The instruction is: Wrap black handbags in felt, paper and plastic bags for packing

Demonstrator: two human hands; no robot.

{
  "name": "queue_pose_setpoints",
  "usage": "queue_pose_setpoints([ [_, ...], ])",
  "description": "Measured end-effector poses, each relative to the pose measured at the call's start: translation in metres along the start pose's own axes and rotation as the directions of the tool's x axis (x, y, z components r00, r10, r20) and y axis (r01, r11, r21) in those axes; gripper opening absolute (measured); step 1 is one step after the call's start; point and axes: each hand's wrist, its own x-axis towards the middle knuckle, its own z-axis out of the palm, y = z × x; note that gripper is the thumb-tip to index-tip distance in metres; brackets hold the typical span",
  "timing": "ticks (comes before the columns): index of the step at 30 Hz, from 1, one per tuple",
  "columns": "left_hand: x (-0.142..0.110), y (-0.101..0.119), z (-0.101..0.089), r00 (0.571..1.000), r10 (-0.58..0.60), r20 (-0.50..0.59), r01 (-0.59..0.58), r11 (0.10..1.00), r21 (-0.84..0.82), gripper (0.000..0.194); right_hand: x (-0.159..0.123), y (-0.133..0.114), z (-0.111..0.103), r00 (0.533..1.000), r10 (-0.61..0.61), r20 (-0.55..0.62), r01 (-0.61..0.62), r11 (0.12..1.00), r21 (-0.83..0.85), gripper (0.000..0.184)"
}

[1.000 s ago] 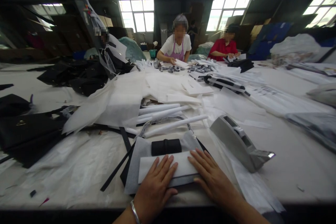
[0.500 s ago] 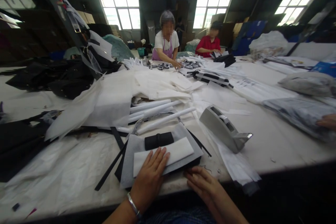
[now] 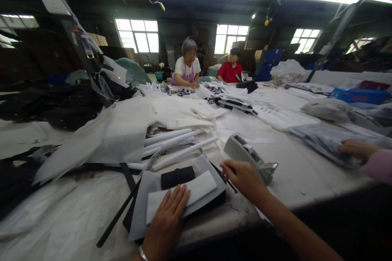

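My left hand (image 3: 167,220) lies flat, fingers stretched, on a folded white sheet (image 3: 199,187). The sheet rests on a grey cloth (image 3: 141,212) over a flat black item at the table's near edge. A small black roll (image 3: 177,176) sits just beyond the sheet. My right hand (image 3: 243,177) hovers to the right of it, right beside a grey tape dispenser (image 3: 245,153). Its fingers are curled close together, and what they hold, if anything, is hidden.
White rolled tubes (image 3: 180,147) and heaps of white fabric (image 3: 128,126) lie beyond. Black bags (image 3: 70,106) are piled at left. A co-worker's hand (image 3: 355,149) in a pink sleeve rests on a bagged item at right. Two people work at the far end.
My right hand left the white sheet, dropped to the table edge, then rose towards the tape dispenser. The left hand stayed flat on the sheet. My view tilted up and right.
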Motion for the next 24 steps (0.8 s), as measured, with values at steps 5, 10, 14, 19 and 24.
queue_pose_setpoints([
  [5,0.0,0.001,-0.001,1.0,-0.005,0.014,0.005,1.0,0.002,0.086,0.121,-0.006,0.013,0.962,-0.26,0.076,0.271,0.937,-0.222,0.025],
  [10,-0.002,0.0,0.003,0.997,-0.025,0.074,0.029,0.998,-0.051,0.09,0.155,-0.019,0.035,0.928,-0.335,0.165,0.373,0.858,-0.353,0.021],
  [14,0.003,0.002,-0.001,0.985,-0.038,0.17,0.058,0.991,-0.117,0.091,0.124,-0.012,-0.011,0.942,-0.334,0.016,0.312,0.862,-0.398,0.02],
  [19,0.017,-0.003,-0.02,0.93,-0.029,0.367,0.135,0.955,-0.266,0.082,0.032,0.004,-0.069,0.936,-0.32,-0.148,0.269,0.919,-0.29,0.038],
  [24,0.036,-0.023,-0.04,0.891,0.058,0.451,0.117,0.929,-0.35,0.074,-0.066,0.007,-0.028,0.924,-0.381,0.033,0.378,0.923,0.079,0.027],
])
